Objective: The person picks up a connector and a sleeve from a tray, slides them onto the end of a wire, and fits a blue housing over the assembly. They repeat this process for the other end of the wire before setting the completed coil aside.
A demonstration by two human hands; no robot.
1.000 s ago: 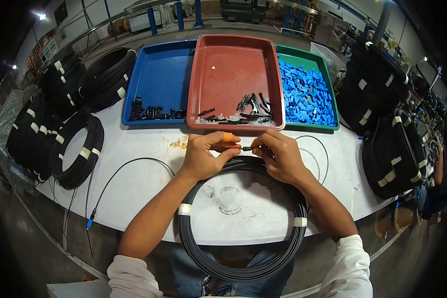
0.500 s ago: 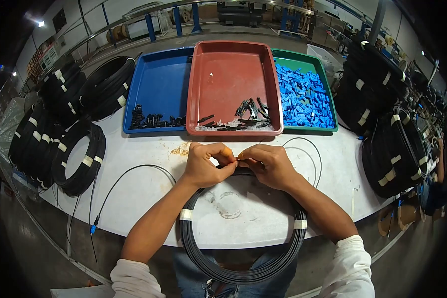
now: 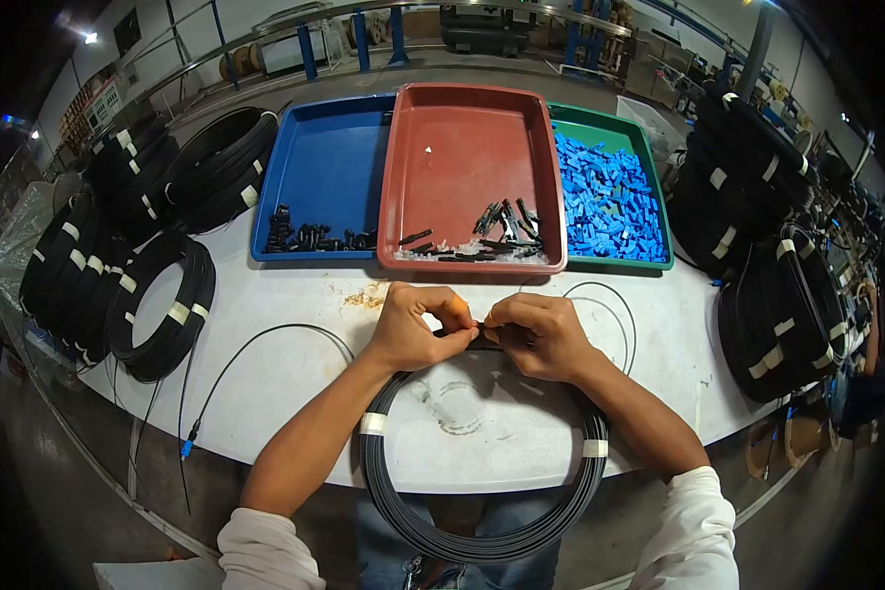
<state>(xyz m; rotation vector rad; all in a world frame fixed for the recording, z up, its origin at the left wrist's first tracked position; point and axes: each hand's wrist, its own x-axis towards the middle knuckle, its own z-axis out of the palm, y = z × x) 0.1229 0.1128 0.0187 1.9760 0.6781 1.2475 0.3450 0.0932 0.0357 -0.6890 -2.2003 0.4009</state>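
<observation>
My left hand (image 3: pixel 418 326) is closed in a pinch, with an orange wrap on one finger. My right hand (image 3: pixel 538 334) also pinches, its fingertips just right of the left ones. A small dark piece shows between the fingertips; its kind is too small to make out. Beneath both hands lies a coil of black cable (image 3: pixel 484 544), bound with pale tape and overhanging the table's front edge. One cable end curves left to a blue-tipped connector (image 3: pixel 187 448) hanging at the edge. Another loop of cable (image 3: pixel 631 320) arcs out on the right.
Beyond my hands stand a blue tray (image 3: pixel 329 157) with black parts, a red tray (image 3: pixel 472 147) with black pieces and clear bits, and a green tray (image 3: pixel 575 120) of blue connectors. Taped cable coils are stacked left (image 3: pixel 162 310) and right (image 3: pixel 782 315) on the white table (image 3: pixel 659 393).
My fingertips have moved slightly apart, and a dark piece now shows between them. The view has shifted a little; the coil stays in place.
</observation>
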